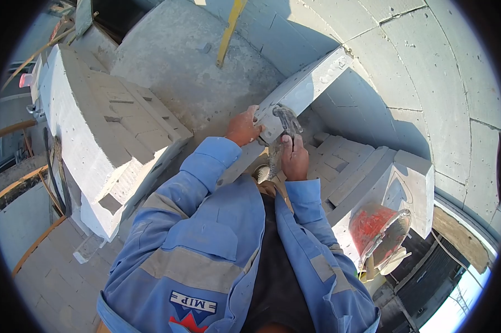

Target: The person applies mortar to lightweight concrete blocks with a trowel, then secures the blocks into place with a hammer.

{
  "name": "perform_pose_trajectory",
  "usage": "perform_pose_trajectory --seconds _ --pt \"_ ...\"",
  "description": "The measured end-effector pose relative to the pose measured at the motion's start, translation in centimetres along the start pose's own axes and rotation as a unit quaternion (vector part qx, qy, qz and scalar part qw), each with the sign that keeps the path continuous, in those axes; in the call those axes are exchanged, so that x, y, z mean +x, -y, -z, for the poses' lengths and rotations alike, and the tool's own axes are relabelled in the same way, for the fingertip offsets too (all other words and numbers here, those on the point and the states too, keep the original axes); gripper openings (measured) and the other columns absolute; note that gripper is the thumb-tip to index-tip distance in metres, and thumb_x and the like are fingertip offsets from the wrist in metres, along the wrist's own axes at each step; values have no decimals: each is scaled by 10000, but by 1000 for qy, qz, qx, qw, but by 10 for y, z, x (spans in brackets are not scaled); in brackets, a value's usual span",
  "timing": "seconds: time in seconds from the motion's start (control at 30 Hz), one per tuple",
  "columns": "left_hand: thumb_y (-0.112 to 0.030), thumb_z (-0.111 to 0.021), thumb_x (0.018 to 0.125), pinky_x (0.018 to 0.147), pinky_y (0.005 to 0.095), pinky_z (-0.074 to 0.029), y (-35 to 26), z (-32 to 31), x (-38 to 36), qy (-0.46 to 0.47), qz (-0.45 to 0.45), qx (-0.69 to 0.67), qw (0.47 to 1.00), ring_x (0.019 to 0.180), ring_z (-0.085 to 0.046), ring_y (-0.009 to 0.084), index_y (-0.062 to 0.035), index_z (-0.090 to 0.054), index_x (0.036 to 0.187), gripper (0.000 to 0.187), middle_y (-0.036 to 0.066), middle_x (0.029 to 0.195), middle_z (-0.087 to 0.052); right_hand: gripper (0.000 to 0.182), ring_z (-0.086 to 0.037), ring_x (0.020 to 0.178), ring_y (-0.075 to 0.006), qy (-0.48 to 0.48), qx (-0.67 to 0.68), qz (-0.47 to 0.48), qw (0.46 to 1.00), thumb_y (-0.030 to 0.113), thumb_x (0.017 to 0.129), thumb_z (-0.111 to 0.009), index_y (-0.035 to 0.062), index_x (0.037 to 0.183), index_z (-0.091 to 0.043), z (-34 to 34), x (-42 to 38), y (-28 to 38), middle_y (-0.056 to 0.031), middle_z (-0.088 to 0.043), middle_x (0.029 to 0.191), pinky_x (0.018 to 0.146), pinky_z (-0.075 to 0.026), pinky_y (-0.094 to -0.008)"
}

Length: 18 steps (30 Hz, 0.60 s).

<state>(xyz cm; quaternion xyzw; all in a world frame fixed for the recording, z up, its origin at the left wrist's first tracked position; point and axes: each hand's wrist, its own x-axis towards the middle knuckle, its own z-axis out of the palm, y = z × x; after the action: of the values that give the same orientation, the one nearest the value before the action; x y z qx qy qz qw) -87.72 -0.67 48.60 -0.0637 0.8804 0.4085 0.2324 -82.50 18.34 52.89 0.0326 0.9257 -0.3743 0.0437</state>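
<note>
My left hand [243,127] grips the side of a pale aerated concrete block [303,89], its fingers curled at the edge. The block lies on a narrow wall of similar blocks that runs diagonally in front of me. In my right hand [295,157] is a grey, mortar-caked hand tool [286,119]; its head lies against the near part of the block, and the caking hides its exact kind. Both hands are close together, in front of my chest.
Stacked blocks [134,119] stand at the left, and another stack [367,172] at the right. On the right stack a red bucket [371,228] lies tilted, smeared with mortar. A yellow level-like bar [230,34] leans at the back. A tall block wall [428,66] rises at the right.
</note>
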Motion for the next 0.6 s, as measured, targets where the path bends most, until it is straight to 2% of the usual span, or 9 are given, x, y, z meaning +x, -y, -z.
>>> perform_pose_trajectory --seconds 0.03,0.07,0.13,0.27,0.33,0.47,0.53,0.6 --pt "-303 -756 832 935 445 -516 0 1 1 -2 3 -2 1000 1087 -675 347 -96 -452 1452 721 146 1183 -712 302 -652 738 -486 -31 63 34 997 308 1032 -517 42 1152 -595 6 -3 7 -261 -682 842 627 -497 -564" --pt "-306 -758 830 937 444 -515 0 2 1 0 4 -8 1000 1090 -675 346 -97 -451 1453 726 146 1187 -710 302 -652 738 -486 -26 62 34 997 308 1032 -517 42 1152 -595 11 -7 8 -261 -682 842 627 -497 -564" --pt "-309 -761 828 940 443 -514 3 0 0 3 7 -14 1000 1092 -674 346 -98 -450 1455 731 146 1191 -709 315 -654 742 -484 -61 67 132 987 288 1031 -515 31 1194 -595 18 -13 5 -256 -685 861 637 -499 -558" --pt "-314 -768 825 946 438 -511 8 -3 4 -2 -3 -21 1000 1100 -673 344 -94 -454 1452 735 147 1195 -708 310 -657 737 -477 -58 -22 97 993 286 1025 -529 27 1182 -594 -6 -8 -29 -254 -683 847 633 -500 -550" --pt "-313 -772 822 947 437 -510 7 -5 0 -2 -2 -26 1000 1102 -672 343 -92 -458 1450 736 147 1195 -708 294 -667 737 -462 61 -126 -30 990 265 1018 -537 23 1174 -593 -6 1 -16 -247 -685 847 632 -513 -526" --pt "-319 -782 808 955 430 -505 9 -3 -4 -16 -7 -43 999 1106 -670 338 -89 -473 1442 742 149 1189 -709 267 -666 728 -461 27 -52 -5 998 283 1015 -545 27 1082 -588 -1 -6 -11 -251 -677 818 626 -515 -525" --pt "-320 -784 806 955 429 -504 8 -3 -4 -19 -7 -50 999 1107 -670 336 -90 -476 1440 742 149 1186 -710 298 -656 716 -471 -63 20 48 997 326 1016 -549 28 1015 -568 5 -19 -3 -258 -666 781 616 -507 -534" --pt "-323 -783 809 958 425 -501 8 -2 -4 -25 -3 -40 999 1108 -670 330 -93 -476 1443 741 147 1187 -711 311 -655 714 -472 -48 29 47 997 342 1014 -552 32 1015 -569 11 -32 -3 -262 -664 774 613 -505 -534"
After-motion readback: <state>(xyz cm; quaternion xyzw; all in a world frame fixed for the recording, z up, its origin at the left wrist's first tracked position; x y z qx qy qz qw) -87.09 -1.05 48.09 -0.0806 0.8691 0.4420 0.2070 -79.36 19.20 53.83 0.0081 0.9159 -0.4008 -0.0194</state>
